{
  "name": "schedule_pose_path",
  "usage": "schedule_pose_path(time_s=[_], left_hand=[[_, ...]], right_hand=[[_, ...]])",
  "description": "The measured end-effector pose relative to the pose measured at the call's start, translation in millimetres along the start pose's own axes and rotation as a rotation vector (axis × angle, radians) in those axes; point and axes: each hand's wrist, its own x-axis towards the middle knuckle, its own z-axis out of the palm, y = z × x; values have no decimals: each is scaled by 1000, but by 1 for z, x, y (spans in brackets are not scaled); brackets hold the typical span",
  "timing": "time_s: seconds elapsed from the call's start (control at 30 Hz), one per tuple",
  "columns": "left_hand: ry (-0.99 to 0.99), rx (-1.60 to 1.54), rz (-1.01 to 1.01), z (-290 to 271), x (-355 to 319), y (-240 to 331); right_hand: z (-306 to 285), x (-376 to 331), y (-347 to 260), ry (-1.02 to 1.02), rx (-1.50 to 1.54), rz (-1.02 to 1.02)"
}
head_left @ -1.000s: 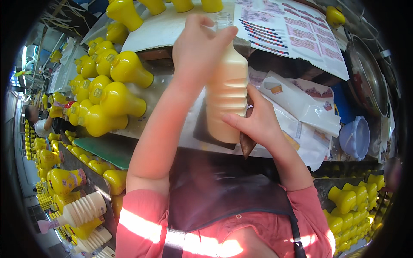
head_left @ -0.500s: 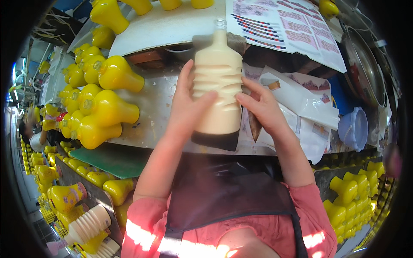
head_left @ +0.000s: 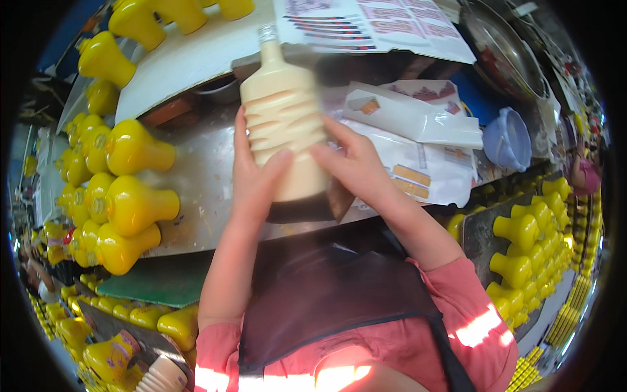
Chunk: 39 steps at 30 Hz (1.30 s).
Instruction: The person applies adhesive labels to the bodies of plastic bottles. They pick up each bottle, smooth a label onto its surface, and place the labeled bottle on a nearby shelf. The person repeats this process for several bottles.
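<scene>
Ribbed cream bottle: (head_left: 284, 111) between both hands above the worktable (head_left: 202, 176), near the middle of its front edge; clear-topped neck aimed at the far edge, base toward the person.
Left hand: (head_left: 259, 176) grasping the bottle's left flank, thumb spread well away from the fingers and laid across the lower body; the index finger runs up the side, the other fingertips are hidden.
Right hand: (head_left: 353, 162) half open, thumb and index finger parted and meeting the right flank; the remaining fingers are tucked from sight, so how firmly they press cannot be told.
Dark pad: (head_left: 297, 210) just below the base, at the front edge; whether the bottle bears on it is unclear.
Yellow vase-shaped bottles: (head_left: 140, 206) lying in rows along the left edge.
Printed decal sheet: (head_left: 379, 26) beyond the far edge.
White papers: (head_left: 418, 170) spread toward the right edge.
Lilac bucket: (head_left: 508, 140) by the right edge.
</scene>
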Motion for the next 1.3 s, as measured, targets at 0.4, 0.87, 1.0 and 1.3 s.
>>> schedule_pose_path(time_s=[0.4,0.87,1.0,1.3], left_hand=[[5,167,60,-1,-7,2],[-281,-668,-165,-23,-8,0],[-359,-917,-222,-24,-9,-2],[-365,-1114,-95,-16,-15,-5]], right_hand=[[-7,6,17,-120,226,55],[-5,-35,-68,-98,-254,-141],[-6,-46,-77,-154,-312,-432],[6,-51,-66,-76,-325,-717]])
